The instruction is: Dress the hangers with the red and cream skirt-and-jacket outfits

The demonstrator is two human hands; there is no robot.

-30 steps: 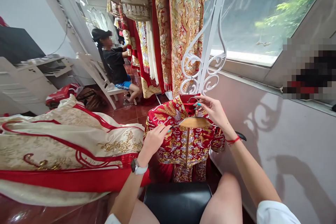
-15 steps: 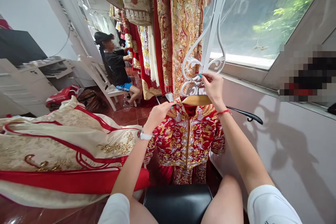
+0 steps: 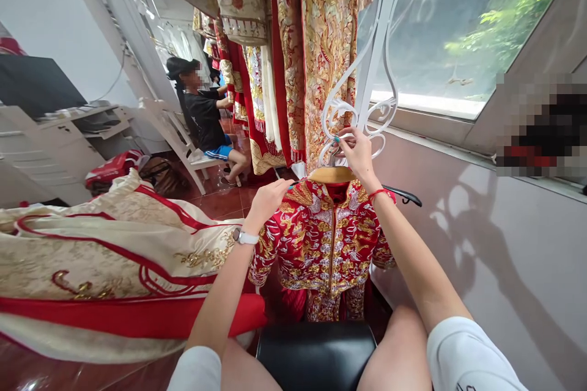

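left hand (image 3: 269, 202) grips a tan wooden, black-ended hanger (image 3: 332, 175) lying roughly nine-to-three; right hand (image 3: 358, 156) pinches its metal hook (image 3: 335, 158), pointing twelve; glossy red tiles (image 3: 220, 203) at nine, pale wall (image 3: 518, 250) at four.

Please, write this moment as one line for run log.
left hand: holds wooden hanger, left end | right hand: fingertips above hanger's middle | embroidered red jacket: below hanger
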